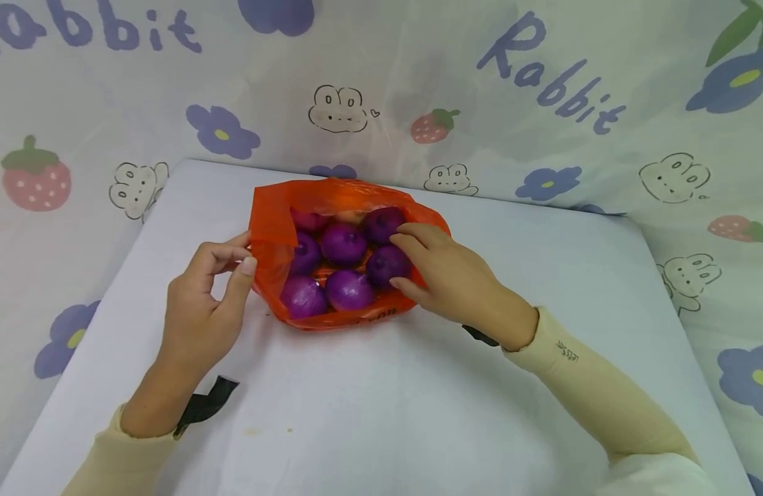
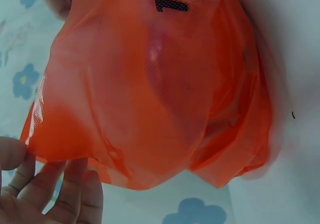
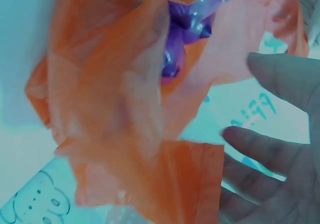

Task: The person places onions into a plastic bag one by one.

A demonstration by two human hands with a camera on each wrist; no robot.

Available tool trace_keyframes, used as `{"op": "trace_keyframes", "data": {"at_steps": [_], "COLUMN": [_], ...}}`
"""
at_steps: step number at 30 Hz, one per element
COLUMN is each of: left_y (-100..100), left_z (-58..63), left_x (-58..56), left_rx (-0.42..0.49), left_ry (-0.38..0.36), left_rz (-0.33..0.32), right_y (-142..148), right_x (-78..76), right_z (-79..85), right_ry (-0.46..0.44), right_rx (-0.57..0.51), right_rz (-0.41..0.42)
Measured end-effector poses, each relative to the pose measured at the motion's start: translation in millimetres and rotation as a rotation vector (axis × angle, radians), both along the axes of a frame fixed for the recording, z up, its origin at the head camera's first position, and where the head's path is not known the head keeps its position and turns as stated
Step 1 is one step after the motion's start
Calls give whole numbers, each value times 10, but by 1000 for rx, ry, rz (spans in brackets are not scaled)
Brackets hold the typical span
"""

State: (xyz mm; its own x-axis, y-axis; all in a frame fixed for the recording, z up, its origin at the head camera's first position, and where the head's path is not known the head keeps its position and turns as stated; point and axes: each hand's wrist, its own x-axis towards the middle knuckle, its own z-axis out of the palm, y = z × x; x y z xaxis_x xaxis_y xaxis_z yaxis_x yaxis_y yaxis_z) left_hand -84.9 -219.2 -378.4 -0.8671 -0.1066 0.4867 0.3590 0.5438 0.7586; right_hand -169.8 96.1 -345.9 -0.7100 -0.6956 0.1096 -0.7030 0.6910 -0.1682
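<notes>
An orange-red plastic bag (image 1: 273, 275) sits mouth-up towards the back of the white table. Inside lie several shiny round purple onions (image 1: 343, 243), each with a small nub. A paler round thing (image 1: 350, 217) shows partly at the back of the bag. My left hand (image 1: 204, 296) pinches the bag's left rim between thumb and fingers; the left wrist view shows these fingers (image 2: 75, 189) along the edge. Over the right rim reaches my right hand (image 1: 450, 269), its fingertips close over the onions at that side. Thumb and fingers (image 3: 265, 149) are spread apart there, with nothing between them.
The white table (image 1: 381, 413) runs towards me and to both sides. Right behind it hangs a pale cloth (image 1: 381, 62) printed with rabbits, flowers and strawberries. Dark straps (image 1: 208, 403) stick out under my wrists.
</notes>
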Motion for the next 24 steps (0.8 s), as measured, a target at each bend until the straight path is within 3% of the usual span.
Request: {"op": "trace_keyframes", "data": {"at_steps": [9,15,24], "left_y": [-97,-173,-329], "left_z": [-28,-40,61], "left_x": [54,90,114], "left_rx": [9,-14,-79], "left_ry": [13,44,74], "left_rz": [33,64,120], "right_y": [336,589,906], "right_x": [146,238,302], "right_z": [-9,23,20], "right_ry": [125,136,113], "right_rx": [-215,-230,-231], "right_rz": [56,-22,-136]}}
